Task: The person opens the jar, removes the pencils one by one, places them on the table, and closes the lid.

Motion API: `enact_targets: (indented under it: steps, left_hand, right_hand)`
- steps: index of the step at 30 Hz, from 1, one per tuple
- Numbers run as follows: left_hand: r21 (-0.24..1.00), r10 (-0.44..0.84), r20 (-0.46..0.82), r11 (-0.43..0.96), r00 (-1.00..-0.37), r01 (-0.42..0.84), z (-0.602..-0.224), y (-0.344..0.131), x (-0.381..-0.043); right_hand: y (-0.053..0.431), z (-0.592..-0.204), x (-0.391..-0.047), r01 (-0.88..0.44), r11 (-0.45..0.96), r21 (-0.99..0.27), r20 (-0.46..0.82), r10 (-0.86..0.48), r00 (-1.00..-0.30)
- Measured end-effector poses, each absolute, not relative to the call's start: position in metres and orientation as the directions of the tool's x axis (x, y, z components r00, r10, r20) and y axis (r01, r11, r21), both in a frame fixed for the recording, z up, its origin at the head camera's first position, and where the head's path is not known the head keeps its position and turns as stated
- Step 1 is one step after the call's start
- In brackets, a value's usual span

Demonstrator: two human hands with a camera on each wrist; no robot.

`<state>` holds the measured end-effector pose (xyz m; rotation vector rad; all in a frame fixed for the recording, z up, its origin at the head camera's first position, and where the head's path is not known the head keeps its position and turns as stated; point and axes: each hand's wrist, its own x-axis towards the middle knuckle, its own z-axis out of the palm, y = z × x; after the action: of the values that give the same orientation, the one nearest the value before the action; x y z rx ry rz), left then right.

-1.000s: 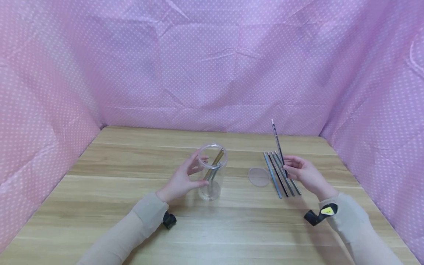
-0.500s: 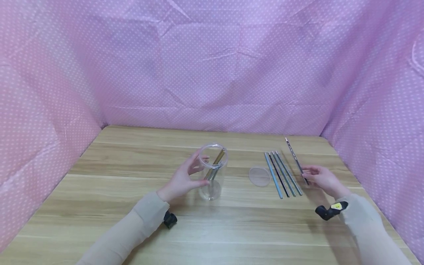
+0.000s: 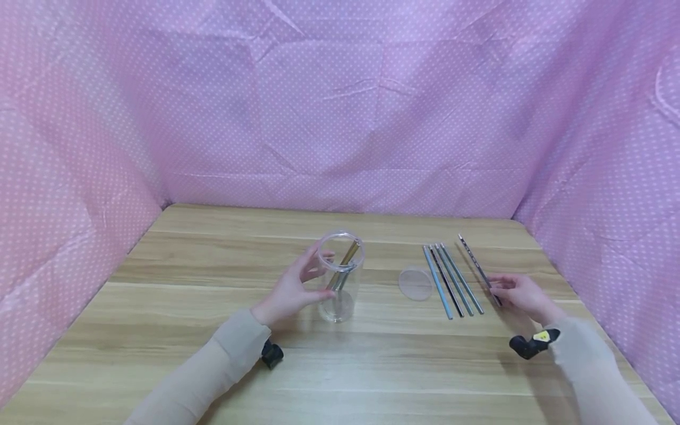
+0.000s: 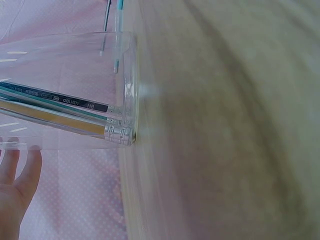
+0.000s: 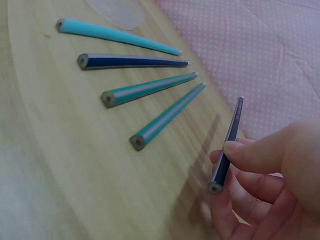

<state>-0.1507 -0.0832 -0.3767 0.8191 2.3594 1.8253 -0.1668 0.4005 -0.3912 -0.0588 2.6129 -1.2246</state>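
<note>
My left hand (image 3: pixel 289 292) holds a clear plastic jar (image 3: pixel 340 310) upright on the table, fingers behind it and thumb in front. Inside the jar lean several pencils (image 4: pixel 60 115), dark, green and gold, eraser-less metal-tipped ends down at the base. To the right, my right hand (image 3: pixel 523 298) pinches a dark pencil (image 5: pixel 232 132) near its unsharpened end, thumb on top. That pencil slants, close over the table. Left of it lie a light blue pencil (image 3: pixel 438 282), a dark blue pencil (image 5: pixel 132 61) and two green striped pencils (image 5: pixel 167 117), side by side.
A round clear lid (image 3: pixel 416 284) lies between the jar and the row of pencils. The wooden table (image 3: pixel 372 372) is bordered at the back and sides by a pink dotted cloth (image 3: pixel 340 118).
My right hand has carried the dark pencil right and lowered it from steeply raised to low over the table, apart from the row. My left hand and the jar have stayed put.
</note>
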Motion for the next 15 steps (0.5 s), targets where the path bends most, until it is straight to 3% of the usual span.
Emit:
enact_targets:
  steps: [6,15]
  left_hand:
    - [0.91,0.426,0.28,0.168,-0.86,0.38,-0.378,-0.084,-0.15]
    - [0.925,0.431,0.249,0.16,-0.868,0.345,-0.379,-0.084,-0.15]
  right_hand:
    - [0.397,-0.398,-0.169,0.043,0.65,-0.758,-0.185,-0.152,-0.971]
    - [0.39,-0.398,-0.17,-0.044,0.766,-0.641,-0.116,-0.153,-0.981]
